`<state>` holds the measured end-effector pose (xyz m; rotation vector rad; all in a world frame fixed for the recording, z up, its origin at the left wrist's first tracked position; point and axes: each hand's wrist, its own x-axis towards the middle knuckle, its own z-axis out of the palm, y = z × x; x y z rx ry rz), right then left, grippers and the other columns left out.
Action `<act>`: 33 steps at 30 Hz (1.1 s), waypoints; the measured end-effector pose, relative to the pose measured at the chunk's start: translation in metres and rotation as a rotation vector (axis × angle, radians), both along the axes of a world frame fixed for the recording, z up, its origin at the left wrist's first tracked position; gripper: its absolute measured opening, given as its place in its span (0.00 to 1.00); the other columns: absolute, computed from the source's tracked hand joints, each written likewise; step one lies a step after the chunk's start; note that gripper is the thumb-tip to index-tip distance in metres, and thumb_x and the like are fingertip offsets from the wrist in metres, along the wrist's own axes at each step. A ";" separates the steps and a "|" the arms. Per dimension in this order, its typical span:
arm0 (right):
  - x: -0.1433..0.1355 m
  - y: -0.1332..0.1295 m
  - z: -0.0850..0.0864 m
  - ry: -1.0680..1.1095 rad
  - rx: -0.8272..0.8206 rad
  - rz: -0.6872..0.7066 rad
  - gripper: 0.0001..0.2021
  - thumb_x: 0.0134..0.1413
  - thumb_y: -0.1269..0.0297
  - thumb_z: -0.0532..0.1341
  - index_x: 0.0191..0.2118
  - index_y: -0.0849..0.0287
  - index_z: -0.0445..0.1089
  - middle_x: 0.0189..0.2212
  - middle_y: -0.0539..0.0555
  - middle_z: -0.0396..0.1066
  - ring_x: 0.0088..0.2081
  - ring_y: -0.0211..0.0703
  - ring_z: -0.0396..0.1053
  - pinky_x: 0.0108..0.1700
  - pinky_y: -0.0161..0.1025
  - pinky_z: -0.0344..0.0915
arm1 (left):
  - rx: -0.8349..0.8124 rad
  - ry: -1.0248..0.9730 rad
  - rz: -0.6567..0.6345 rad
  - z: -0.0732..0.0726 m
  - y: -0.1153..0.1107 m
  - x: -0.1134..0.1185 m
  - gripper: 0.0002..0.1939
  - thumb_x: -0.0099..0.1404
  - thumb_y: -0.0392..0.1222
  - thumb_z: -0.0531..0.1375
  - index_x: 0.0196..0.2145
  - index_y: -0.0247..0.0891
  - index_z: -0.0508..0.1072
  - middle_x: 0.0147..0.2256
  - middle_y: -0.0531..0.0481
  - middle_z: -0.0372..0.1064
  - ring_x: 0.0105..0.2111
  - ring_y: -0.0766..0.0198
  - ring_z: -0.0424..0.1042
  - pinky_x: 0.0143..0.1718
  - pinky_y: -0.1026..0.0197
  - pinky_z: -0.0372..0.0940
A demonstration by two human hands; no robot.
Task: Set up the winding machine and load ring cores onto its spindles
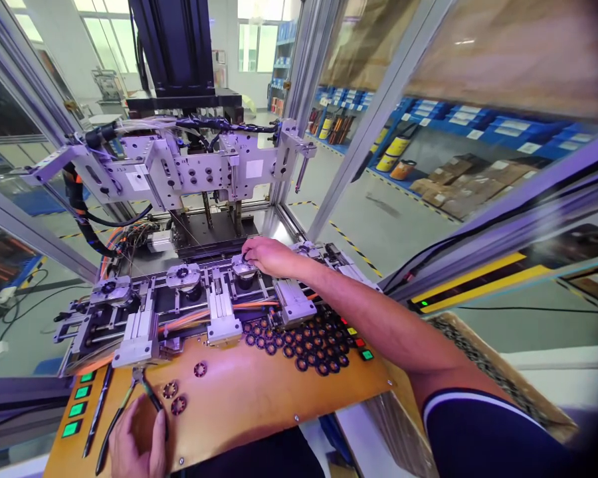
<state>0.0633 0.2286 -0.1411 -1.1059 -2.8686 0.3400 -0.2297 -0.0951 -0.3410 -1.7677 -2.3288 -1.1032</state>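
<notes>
My right hand (272,257) reaches over the machine to the third fixture (243,267) from the left, fingertips pinched at its top on a small dark part, seemingly a ring, mostly hidden by the fingers. On the orange worktop, my left hand (138,441) lies between the spread handles of a pair of pliers (138,376). Its thumb and fingers are curved but apart, with nothing visible between them. Just beyond it are two loose rings, one copper-coloured (170,390) and one darker (178,405). Another ring (200,368) lies farther off.
Many black rings (321,345) are heaped at the worktop's right. A dark rod (98,411) lies beside green buttons (76,409) at left. Other fixtures (183,273) stand in the row. Above hangs a metal head plate (204,174). A carton of parts (553,415) is at right.
</notes>
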 end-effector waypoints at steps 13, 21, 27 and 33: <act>-0.008 -0.005 0.008 -0.170 0.064 0.007 0.09 0.58 0.76 0.58 0.38 0.67 0.77 0.47 0.57 0.72 0.48 0.50 0.67 0.46 0.45 0.59 | -0.037 -0.008 -0.011 -0.002 0.000 -0.003 0.27 0.65 0.55 0.59 0.54 0.33 0.67 0.50 0.40 0.68 0.49 0.47 0.68 0.51 0.48 0.64; 0.009 -0.022 -0.001 -0.114 0.124 -0.003 0.20 0.54 0.82 0.55 0.51 0.66 0.74 0.59 0.55 0.64 0.62 0.55 0.57 0.57 0.51 0.59 | -0.009 -0.022 -0.007 0.005 0.002 0.001 0.27 0.65 0.55 0.58 0.53 0.32 0.67 0.49 0.39 0.68 0.48 0.48 0.68 0.50 0.50 0.63; 0.021 -0.028 -0.017 -0.033 0.132 -0.018 0.28 0.46 0.86 0.54 0.54 0.64 0.72 0.58 0.50 0.64 0.64 0.54 0.54 0.61 0.53 0.56 | 0.082 -0.033 -0.027 0.021 0.008 0.009 0.25 0.67 0.55 0.56 0.49 0.28 0.68 0.46 0.37 0.68 0.45 0.48 0.69 0.48 0.50 0.62; 0.014 -0.030 -0.017 0.001 0.149 -0.028 0.29 0.43 0.86 0.54 0.53 0.67 0.72 0.58 0.55 0.64 0.65 0.55 0.52 0.62 0.54 0.56 | 0.077 -0.060 -0.009 0.019 0.006 0.010 0.27 0.67 0.55 0.57 0.52 0.27 0.67 0.47 0.37 0.68 0.47 0.49 0.68 0.51 0.52 0.61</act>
